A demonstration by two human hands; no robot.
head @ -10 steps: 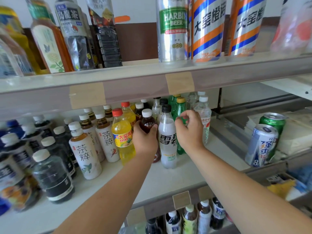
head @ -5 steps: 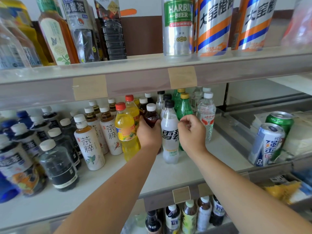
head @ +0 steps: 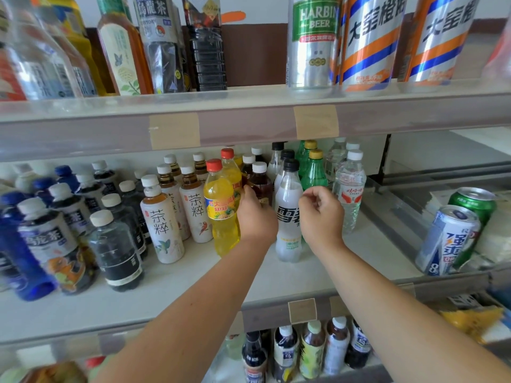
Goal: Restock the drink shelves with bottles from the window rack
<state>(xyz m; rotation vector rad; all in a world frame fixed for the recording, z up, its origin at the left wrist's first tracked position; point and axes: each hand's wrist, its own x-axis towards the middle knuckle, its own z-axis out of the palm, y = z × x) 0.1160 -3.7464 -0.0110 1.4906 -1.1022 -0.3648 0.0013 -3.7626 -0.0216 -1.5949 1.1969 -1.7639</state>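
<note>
On the white middle shelf (head: pixel 193 277), right of the yellow red-capped plastic bottle (head: pixel 221 214), my left hand (head: pixel 257 217) grips the dark brown white-capped bottle (head: pixel 261 183), the frosted white black-capped bottle (head: pixel 287 217) stands between, and my right hand (head: pixel 322 214) hangs curled, holding nothing.

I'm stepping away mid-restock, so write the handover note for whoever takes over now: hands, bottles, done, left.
Left hand: grips the dark white-capped bottle, upright in the middle shelf row between the yellow bottle and the black-capped clear bottle.
Right hand: curled, holding nothing, beside that clear bottle, in front of the green bottles.
Done: the dark bottle looks set in its row.
Left: let go, fetch more from the window rack, which is out of view.
</note>
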